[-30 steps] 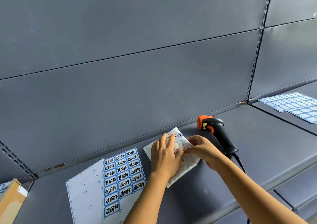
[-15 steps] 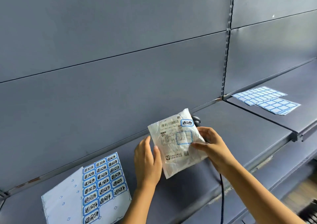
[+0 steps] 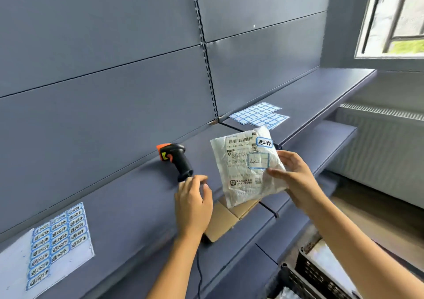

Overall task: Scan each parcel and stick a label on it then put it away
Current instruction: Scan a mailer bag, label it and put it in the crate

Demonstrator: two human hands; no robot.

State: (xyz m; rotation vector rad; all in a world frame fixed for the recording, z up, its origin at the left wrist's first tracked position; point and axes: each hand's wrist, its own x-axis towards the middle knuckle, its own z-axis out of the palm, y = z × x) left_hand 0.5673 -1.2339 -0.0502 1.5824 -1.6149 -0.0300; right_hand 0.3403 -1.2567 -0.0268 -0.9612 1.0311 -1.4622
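Note:
My right hand (image 3: 292, 175) grips the right edge of a white plastic parcel (image 3: 241, 184) and holds it up above the shelf. A blue-bordered label (image 3: 264, 142) sticks on its top right corner, and a second one (image 3: 258, 160) sits lower. My left hand (image 3: 193, 203) hovers free with loosely curled fingers, just below the handle of the black and orange scanner (image 3: 175, 160) lying on the grey shelf (image 3: 114, 207). A sheet of printed labels (image 3: 55, 241) lies at the shelf's left.
Blank blue label sheets (image 3: 259, 115) lie on the upper right shelf. A cardboard box (image 3: 227, 220) sits on the lower shelf beneath the parcel. A dark crate (image 3: 321, 273) stands at the bottom right. A window (image 3: 394, 16) and a radiator (image 3: 385, 147) are at the right.
My right hand lifted the parcel off the shelf and carried it to the right. My left hand let go of it. The view swung right, and the scanner came out from behind the parcel.

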